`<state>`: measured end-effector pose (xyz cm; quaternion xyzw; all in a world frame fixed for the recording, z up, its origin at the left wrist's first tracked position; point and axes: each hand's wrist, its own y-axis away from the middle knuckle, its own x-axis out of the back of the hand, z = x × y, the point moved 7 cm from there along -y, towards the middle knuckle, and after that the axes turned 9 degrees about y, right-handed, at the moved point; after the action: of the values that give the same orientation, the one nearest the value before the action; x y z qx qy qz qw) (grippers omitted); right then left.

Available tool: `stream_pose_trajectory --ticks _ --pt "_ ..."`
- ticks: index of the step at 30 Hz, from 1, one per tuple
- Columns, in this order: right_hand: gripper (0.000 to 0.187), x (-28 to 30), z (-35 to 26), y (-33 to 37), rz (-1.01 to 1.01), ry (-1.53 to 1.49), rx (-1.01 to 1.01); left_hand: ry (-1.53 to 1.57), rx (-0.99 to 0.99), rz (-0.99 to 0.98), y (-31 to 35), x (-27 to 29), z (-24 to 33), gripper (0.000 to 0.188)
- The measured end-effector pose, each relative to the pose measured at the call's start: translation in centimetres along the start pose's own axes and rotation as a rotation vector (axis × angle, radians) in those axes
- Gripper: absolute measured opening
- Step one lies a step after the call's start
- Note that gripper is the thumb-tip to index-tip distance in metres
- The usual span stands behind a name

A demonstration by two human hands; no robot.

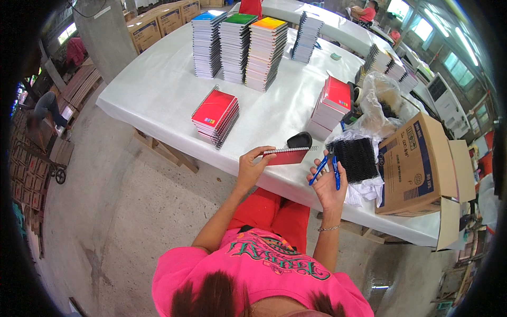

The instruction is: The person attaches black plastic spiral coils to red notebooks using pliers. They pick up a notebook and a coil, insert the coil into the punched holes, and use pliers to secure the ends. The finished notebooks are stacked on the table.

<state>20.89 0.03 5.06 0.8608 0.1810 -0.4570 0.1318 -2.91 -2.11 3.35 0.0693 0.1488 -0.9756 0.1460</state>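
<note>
My left hand point(254, 166) grips a red notebook point(288, 157) by its left end, just over the table's front edge. A wire spiral runs along the notebook's upper edge, and a length of coil point(313, 149) sticks out past its right end. In my right hand point(332, 186) rests a pair of pliers point(337, 174) with blue handles spread apart, jaws pointing up, a little right of the notebook. Behind the notebook sits a black rounded object point(299, 140) I cannot identify. A heap of black spiral coils point(356, 160) lies on white plastic beside the pliers.
Spiral-bound red notebooks point(215, 113) are stacked at left; red-covered stacks point(331, 103) stand at right. Taller stacks with blue point(207, 45), green point(235, 47) and yellow covers point(266, 53) stand farther back. An open cardboard box point(417, 166) occupies the table's right end. A person point(47, 112) bends at far left.
</note>
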Motion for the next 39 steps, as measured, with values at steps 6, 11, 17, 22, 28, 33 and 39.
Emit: stream_pose_trajectory --ticks 6,11,17,22,28,33,39 --pt "0.052 0.8 1.5 0.5 0.062 0.121 -0.021 -0.047 -0.008 0.002 0.3 0.0 0.7 0.021" --pt "0.049 1.2 2.9 0.9 0.159 0.514 0.068 -0.052 -0.038 0.008 0.6 -0.2 1.8 0.022" --pt "0.051 -0.5 3.7 1.4 0.158 0.551 0.080 -0.067 -0.046 -0.001 0.6 -0.2 2.0 0.021" --pt "0.052 0.7 4.8 1.1 0.185 0.632 0.056 -0.021 -0.014 0.019 0.7 -0.3 2.1 0.023" --pt "0.057 -0.9 4.2 1.4 0.253 1.166 0.306 -0.091 0.053 0.001 0.3 0.0 1.6 0.025" --pt "0.060 -6.3 4.5 1.6 0.190 1.676 0.651 -0.059 0.060 0.005 0.3 0.2 0.7 0.024" --pt "0.053 -8.1 6.1 1.3 0.148 1.908 0.724 0.033 0.051 0.006 0.3 0.0 0.6 0.022"
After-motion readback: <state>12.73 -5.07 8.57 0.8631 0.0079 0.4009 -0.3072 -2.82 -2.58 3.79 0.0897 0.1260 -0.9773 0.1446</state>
